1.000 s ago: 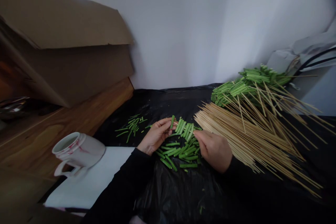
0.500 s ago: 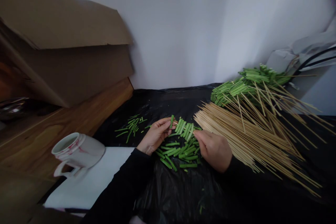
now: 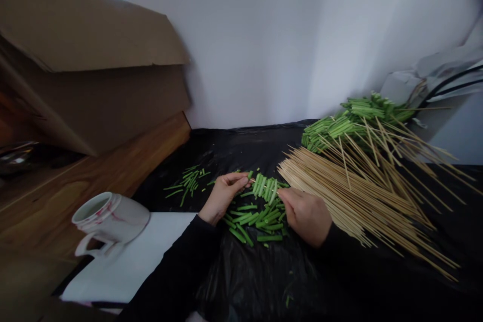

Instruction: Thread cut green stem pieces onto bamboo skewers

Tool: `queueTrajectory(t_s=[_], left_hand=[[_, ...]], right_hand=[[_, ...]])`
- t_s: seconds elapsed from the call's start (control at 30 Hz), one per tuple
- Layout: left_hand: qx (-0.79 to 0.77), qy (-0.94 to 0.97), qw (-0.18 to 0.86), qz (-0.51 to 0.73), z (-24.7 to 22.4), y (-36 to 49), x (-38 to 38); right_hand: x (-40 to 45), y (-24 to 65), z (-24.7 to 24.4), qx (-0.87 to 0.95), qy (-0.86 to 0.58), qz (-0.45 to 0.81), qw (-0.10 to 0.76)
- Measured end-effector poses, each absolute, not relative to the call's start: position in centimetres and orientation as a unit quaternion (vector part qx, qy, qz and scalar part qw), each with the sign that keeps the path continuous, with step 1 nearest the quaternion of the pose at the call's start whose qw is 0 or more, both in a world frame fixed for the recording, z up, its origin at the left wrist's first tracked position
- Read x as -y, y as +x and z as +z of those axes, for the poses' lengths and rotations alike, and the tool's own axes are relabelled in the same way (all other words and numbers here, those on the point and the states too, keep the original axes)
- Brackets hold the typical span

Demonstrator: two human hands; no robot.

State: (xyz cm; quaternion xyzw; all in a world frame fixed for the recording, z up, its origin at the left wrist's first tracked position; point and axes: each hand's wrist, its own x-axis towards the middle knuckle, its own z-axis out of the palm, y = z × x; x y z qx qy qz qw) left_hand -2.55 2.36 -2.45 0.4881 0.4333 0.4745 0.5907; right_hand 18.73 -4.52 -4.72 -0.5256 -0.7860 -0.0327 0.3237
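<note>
Green stems [image 3: 265, 187] cross one skewer [image 3: 252, 180] between two hands [image 3: 225, 194] [image 3: 310, 215].

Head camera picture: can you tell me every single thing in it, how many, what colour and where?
Wall: one, whitish, back
Cardboard box: one, brown, upper left
Wooden surface: one, brown, left
White sheet: one, white, front left
Mug: one, white with reddish marks, left
Black plastic: colour black, middle; count unclear
Small green pieces: several, green, left of the hands
Loose green pile: many, green, between the hands
Threaded green pieces: several, green, on the held stick
Held stick: one, tan, between the hands
Loose sticks: many, tan, right
Green bundles: several, green, back right
Bag: whitish, far right; count unclear
Sleeves: two, black, front
Left hand: one, bare, middle
Right hand: one, bare, right of middle
</note>
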Motion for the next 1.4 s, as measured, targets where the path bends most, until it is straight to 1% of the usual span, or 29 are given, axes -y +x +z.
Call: queueTrajectory(t_s=[0.07, 0.2, 0.57, 0.93, 1.4], left_hand=[[-0.432, 0.486, 0.589, 0.48, -2.38, -2.47, -2.32], [-0.426, 0.444, 0.629, 0.475, -2.25, -2.6, -2.33], [-0.42, 0.38, 0.673, 0.476, -2.18, -2.73, -2.49], [-0.389, 0.364, 0.716, 0.451, -2.2, -2.8, -2.33], [-0.412, 0.369, 0.715, 0.428, -2.5, -2.47, -1.9]], right_hand=[[4.5, 18.73, -4.75, 0.785, -0.527, -0.028, 0.324], [4.56, 18.66, -4.65, 0.785, -0.519, -0.021, 0.338], [4.73, 18.57, -4.53, 0.788, -0.502, -0.028, 0.356], [4.78, 18.46, -4.9, 0.791, -0.495, -0.031, 0.359], [4.97, 18.25, -4.73, 0.797, -0.491, -0.025, 0.35]])
